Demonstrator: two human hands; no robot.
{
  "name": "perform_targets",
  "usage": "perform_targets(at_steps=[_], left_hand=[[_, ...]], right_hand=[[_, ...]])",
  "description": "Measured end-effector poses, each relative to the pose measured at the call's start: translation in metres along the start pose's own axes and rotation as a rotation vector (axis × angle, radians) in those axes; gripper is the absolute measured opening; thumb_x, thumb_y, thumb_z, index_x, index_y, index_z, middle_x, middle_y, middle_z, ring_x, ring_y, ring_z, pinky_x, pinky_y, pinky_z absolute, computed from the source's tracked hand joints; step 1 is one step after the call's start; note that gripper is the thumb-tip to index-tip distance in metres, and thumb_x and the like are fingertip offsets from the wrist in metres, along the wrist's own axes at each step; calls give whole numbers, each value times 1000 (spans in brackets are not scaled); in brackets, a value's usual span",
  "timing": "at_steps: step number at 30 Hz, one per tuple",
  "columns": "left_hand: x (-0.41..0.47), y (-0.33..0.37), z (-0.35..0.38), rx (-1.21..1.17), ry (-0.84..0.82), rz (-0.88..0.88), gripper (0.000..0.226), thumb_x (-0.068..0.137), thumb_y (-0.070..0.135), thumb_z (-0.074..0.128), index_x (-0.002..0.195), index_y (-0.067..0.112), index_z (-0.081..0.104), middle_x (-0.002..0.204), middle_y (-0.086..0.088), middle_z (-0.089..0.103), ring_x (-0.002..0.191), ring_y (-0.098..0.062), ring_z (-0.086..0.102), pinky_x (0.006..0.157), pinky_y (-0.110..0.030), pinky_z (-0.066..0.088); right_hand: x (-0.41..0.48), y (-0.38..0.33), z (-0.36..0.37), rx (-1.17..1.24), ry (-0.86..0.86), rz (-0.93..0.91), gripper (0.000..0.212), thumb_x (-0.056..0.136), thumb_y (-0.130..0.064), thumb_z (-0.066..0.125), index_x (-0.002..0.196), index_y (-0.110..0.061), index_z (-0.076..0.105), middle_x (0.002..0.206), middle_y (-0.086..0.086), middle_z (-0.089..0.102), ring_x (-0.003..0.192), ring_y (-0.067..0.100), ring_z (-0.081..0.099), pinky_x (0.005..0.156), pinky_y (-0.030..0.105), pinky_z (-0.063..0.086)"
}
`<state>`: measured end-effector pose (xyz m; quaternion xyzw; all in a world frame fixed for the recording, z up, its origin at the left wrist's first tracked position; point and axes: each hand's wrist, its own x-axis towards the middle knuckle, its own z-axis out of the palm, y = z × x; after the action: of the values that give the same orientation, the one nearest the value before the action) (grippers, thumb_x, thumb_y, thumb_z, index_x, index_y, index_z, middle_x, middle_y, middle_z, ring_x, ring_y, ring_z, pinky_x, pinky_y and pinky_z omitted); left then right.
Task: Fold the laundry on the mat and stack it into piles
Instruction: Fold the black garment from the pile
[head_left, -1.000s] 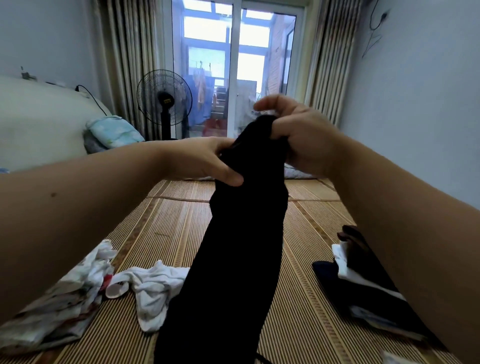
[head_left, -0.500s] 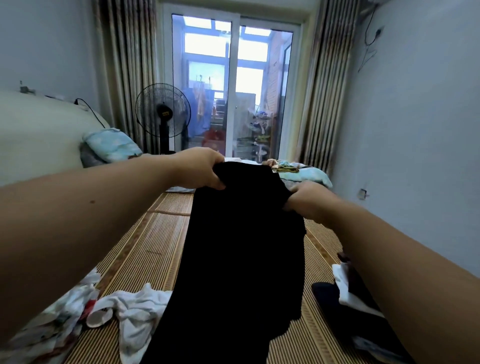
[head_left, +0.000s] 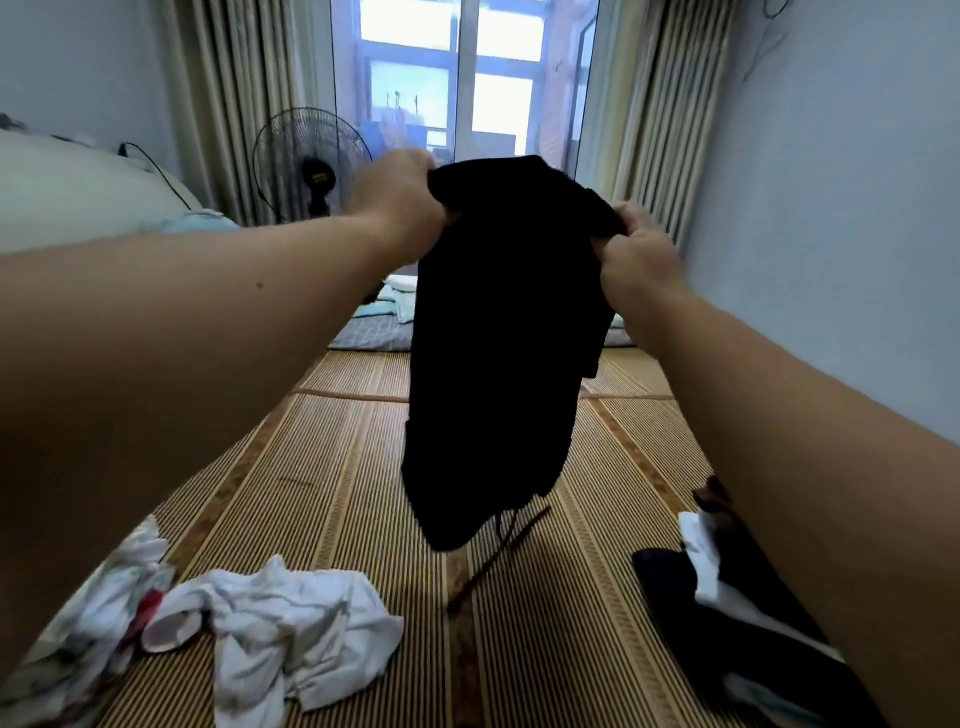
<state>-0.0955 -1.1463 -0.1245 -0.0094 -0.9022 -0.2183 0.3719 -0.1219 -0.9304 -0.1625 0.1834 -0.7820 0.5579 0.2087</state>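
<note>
Presently in hand: a black garment (head_left: 493, 338), held up in the air in front of the person, above the mat (head_left: 332, 457); its lower end hangs free, clear of the mat.
Left hand (head_left: 400, 202): fingers curled round the upper left edge of the black garment, gripping a bunched fold of cloth.
Right hand (head_left: 631, 254): fingers curled round the upper right edge, cloth gathered in the grip; it sits a little lower than the left hand.
Garment shape: the top edge spans the two hands; the body hangs down dark and narrows toward the bottom, where a thin cord (head_left: 506, 525) dangles.
Mat surface: woven and striped, covering the floor below both arms.
Unfolded laundry: a crumpled white garment (head_left: 291, 623) lies on the mat at lower left; a crumpled printed cloth (head_left: 93, 613) with a red patch lies against its left side.
Pile (head_left: 727, 597): dark and white items stacked on the mat at lower right, partly hidden by the right forearm.
Background: a standing fan (head_left: 306, 161) left of a glass door (head_left: 467, 78), curtains (head_left: 660, 119) on both sides, and bedding (head_left: 374, 332) at the far end of the mat, partly behind the black garment.
</note>
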Motion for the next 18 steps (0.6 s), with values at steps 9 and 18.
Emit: perform_targets(at_steps=[9,18], left_hand=[[-144,-29,25,58,-571,120,14,81,28,72,80,17,63,72,0,60,73,-21,58,59,-30,38],[-324,-51,55,164,-1191,194,13,80,30,72,80,28,59,70,12,54,66,-3,51,59,-21,40]], right_hand=[[-116,50,-26,-424,-451,178,12,91,-20,59,98,-13,66,97,20,69,94,38,65,87,48,51],[-287,116,-6,-517,-964,529,5,90,-28,65,90,-23,68,90,-1,68,89,17,68,77,32,54]])
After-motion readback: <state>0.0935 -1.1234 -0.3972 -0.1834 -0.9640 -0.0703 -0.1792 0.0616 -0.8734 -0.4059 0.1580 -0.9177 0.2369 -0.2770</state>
